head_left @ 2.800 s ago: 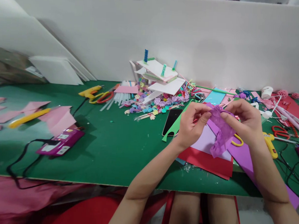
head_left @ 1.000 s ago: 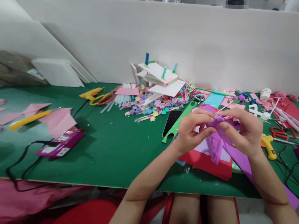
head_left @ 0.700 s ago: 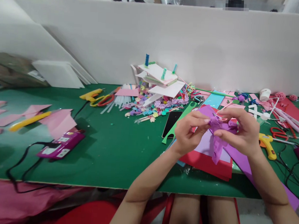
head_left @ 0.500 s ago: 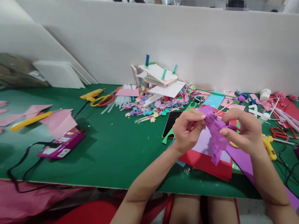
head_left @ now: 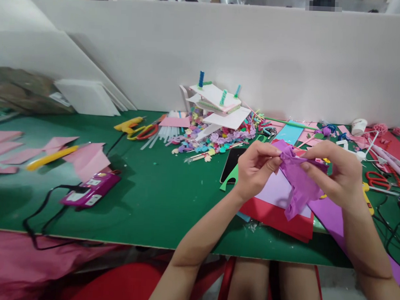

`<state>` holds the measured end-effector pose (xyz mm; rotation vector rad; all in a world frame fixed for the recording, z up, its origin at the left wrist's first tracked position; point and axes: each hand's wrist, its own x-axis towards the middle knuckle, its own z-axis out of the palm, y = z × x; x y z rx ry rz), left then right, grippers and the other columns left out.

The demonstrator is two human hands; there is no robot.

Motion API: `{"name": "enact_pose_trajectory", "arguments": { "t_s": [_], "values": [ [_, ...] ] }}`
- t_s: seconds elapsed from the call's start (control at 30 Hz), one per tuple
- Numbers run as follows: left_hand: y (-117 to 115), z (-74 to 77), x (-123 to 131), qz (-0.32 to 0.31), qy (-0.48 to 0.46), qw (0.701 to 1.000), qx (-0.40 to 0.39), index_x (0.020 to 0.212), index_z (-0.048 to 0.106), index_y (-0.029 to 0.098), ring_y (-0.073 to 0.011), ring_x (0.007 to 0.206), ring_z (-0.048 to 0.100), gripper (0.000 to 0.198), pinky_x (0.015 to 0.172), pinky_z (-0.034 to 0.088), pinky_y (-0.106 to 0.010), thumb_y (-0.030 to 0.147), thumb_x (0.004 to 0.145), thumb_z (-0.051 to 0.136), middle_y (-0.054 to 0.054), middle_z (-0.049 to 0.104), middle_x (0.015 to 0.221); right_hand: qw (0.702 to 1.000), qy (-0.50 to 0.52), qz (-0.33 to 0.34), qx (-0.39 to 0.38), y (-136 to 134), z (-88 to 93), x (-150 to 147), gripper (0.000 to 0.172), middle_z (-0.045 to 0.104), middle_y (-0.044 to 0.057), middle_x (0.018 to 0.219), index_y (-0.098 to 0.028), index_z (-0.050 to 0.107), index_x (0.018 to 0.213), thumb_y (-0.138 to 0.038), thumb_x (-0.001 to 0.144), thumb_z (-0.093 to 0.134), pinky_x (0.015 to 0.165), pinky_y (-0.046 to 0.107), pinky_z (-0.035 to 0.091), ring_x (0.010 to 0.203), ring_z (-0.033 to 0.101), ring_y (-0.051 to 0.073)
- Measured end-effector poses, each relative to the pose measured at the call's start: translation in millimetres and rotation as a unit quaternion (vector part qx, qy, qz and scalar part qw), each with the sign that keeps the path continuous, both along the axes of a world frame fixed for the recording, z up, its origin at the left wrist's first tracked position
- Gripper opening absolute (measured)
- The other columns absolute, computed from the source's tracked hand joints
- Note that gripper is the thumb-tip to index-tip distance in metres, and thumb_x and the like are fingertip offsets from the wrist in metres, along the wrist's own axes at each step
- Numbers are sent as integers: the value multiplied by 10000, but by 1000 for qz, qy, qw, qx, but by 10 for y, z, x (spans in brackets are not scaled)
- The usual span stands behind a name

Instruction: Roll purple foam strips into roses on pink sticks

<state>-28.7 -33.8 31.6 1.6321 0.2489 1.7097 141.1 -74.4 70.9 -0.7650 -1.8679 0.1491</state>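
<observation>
Both my hands pinch a crumpled piece of purple crepe paper [head_left: 299, 187] along its upper edge. My left hand [head_left: 257, 168] has thumb and fingertips closed on its gathered left end. On the other side my right hand [head_left: 336, 173] grips the edge between thumb and forefinger, so the paper is stretched between them and its loose part hangs down. Below it lie a pale lilac sheet [head_left: 274, 186] and red sheets [head_left: 279, 220]. A black phone-like slab [head_left: 230, 164] and a green paper cutout [head_left: 229, 180] are beside my left hand.
Behind lies a heap of small colourful flowers [head_left: 217, 137] under white boards [head_left: 228, 118]. To the left are a yellow glue gun [head_left: 128, 124], scissors [head_left: 147, 132], a yellow cutter [head_left: 52, 157] and a corded purple box [head_left: 92, 189]. Red-handled scissors [head_left: 377, 180] lie right. A white partition [head_left: 191, 43] stands behind.
My right hand has shifted right along the crepe paper's edge, and the paper is spread wider between my hands. The whole view has shifted slightly.
</observation>
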Motion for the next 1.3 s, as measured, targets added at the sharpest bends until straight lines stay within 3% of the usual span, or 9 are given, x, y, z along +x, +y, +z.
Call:
{"name": "enact_pose_trajectory", "arguments": {
  "t_s": [0.2, 0.53, 0.67, 0.8, 1.0, 1.13, 1.3],
  "values": [
    [-11, -26, -7, -74, 39, 996, -23, 870, 614, 183, -25, 475, 532, 122, 442, 457, -125, 303, 879, 633, 36, 593, 706, 991, -36, 17, 128, 60, -30, 34, 171, 715, -18, 770, -298, 696, 906, -155, 815, 667, 713, 375, 427, 635, 606, 152],
    [-11, -59, -43, -104, 83, 990, 37, 964, 601, 219, -53, 538, 525, 107, 483, 438, -156, 304, 901, 591, 17, 583, 751, 993, -25, 3, 113, -12, -4, -7, 128, 670, -44, 644, -309, 614, 890, -206, 829, 657, 723, 419, 443, 559, 593, 164],
    [8, -68, -38, -95, 72, 991, 60, 926, 605, 222, -80, 570, 515, 199, 544, 458, -202, 403, 925, 523, 5, 584, 721, 993, -29, 11, 110, -21, -8, -3, 162, 680, -48, 656, -305, 589, 905, -185, 823, 661, 745, 432, 435, 560, 595, 166],
    [31, -45, -32, -103, 69, 987, 98, 902, 597, 224, -93, 608, 551, 170, 549, 463, -203, 379, 854, 645, 7, 603, 712, 993, -35, 25, 113, -20, -3, -6, 170, 693, -43, 681, -290, 573, 922, -175, 829, 656, 730, 421, 427, 567, 596, 160],
    [-7, -49, -40, -46, 72, 994, 63, 840, 603, 208, -75, 574, 572, 124, 567, 497, -205, 315, 852, 665, 19, 630, 681, 994, -32, 14, 105, -7, -24, -34, 133, 689, -38, 695, -252, 593, 905, -204, 821, 685, 723, 376, 424, 576, 584, 131],
    [-32, -48, -22, 20, 21, 1000, 1, 878, 594, 221, -31, 489, 500, 113, 469, 435, -140, 300, 850, 670, 40, 593, 710, 998, -42, 10, 38, 9, -33, -30, 186, 696, -35, 745, -234, 620, 925, -321, 801, 728, 749, 345, 432, 644, 607, 128],
    [20, -5, -15, 32, -29, 999, 8, 843, 578, 224, 0, 387, 365, 122, 377, 325, -101, 300, 849, 672, 78, 498, 613, 999, -31, 29, -16, 29, -28, 12, 156, 694, -30, 748, -223, 632, 863, -353, 819, 706, 678, 283, 437, 668, 604, 120]
  ]
}}
